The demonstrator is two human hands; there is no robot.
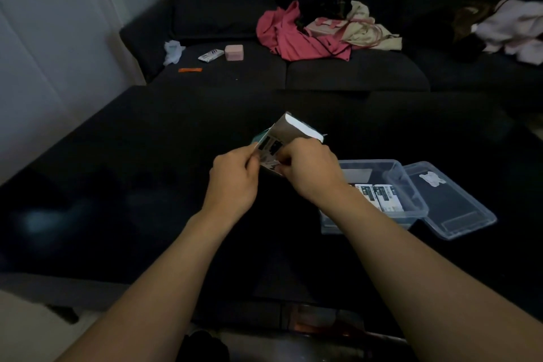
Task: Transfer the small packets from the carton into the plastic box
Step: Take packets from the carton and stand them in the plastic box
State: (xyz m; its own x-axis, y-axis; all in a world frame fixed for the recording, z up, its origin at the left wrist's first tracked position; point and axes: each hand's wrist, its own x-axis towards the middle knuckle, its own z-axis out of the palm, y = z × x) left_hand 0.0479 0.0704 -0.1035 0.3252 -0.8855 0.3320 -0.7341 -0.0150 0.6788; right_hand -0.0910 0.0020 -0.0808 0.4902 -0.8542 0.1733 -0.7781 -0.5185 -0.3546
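Observation:
A small grey and teal carton (pixel 293 131) is held above the dark table, tilted, its open end toward me. My left hand (pixel 235 182) pinches the carton's near left edge. My right hand (pixel 311 167) grips its right side, with the fingertips on small white packets (pixel 271 156) sticking out of the opening. To the right stands the clear plastic box (pixel 411 194), with two white packets (pixel 379 194) lying flat inside. My right forearm hides the box's near left corner.
The box's clear lid (pixel 452 203) lies upside down against its right side. Behind the dark glossy table (pixel 147 170) is a dark sofa with heaped clothes (pixel 296 32), a pink case (pixel 234 52), a small tube (pixel 210 55) and an orange strip (pixel 190 69).

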